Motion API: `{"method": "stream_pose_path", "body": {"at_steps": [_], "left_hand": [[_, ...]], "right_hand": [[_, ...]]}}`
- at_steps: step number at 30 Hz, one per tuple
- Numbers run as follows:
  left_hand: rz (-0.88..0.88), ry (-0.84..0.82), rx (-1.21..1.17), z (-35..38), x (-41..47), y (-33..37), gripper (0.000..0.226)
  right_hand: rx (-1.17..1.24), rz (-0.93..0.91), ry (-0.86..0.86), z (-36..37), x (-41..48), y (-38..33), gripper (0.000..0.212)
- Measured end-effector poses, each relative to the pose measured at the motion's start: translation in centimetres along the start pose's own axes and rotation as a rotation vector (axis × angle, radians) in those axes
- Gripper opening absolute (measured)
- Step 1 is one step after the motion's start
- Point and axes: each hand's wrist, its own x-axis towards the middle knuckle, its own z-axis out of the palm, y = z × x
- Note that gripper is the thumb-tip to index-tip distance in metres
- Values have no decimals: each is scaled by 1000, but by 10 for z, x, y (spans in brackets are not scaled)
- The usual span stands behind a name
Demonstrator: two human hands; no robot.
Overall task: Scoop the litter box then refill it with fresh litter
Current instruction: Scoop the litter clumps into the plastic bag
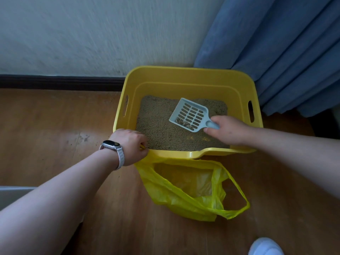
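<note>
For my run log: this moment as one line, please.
scooping | right hand: holds scoop, clumps inside | left hand: grips litter box | bag: open

Quick headcount: one yellow litter box (184,73) dead centre, with two handle slots (126,105), one at its 9 o'clock and the other at its 3 o'clock. One pale blue scoop (191,115), with a small bunch of clumps (184,123) in it, too mushed together to count. One yellow plastic bag (184,197) at the box's 6 o'clock. Two hands: one left hand (128,144), one right hand (228,130). One watch (111,144). One blue curtain (285,52) at 2 o'clock, one white shoe (264,247) at 5 o'clock.
</note>
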Motion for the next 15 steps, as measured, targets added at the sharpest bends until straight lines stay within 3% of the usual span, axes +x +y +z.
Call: {"method": "stream_pose_path", "body": {"at_steps": [4, 8, 10, 13, 15], "left_hand": [[3, 9, 2, 2, 1, 0, 23], [8, 13, 5, 1, 1, 0, 22], [2, 17, 10, 1, 2, 0, 21], [-9, 4, 12, 1, 2, 0, 21], [-8, 1, 16, 1, 2, 0, 21]], "right_hand": [[70, -49, -11, 1, -10, 1, 31], [-34, -167, 43, -4, -31, -5, 31], [-226, -236, 49, -6, -44, -6, 28], [-572, -533, 181, 2, -57, 4, 33], [-651, -686, 265, 11, -63, 15, 35]]}}
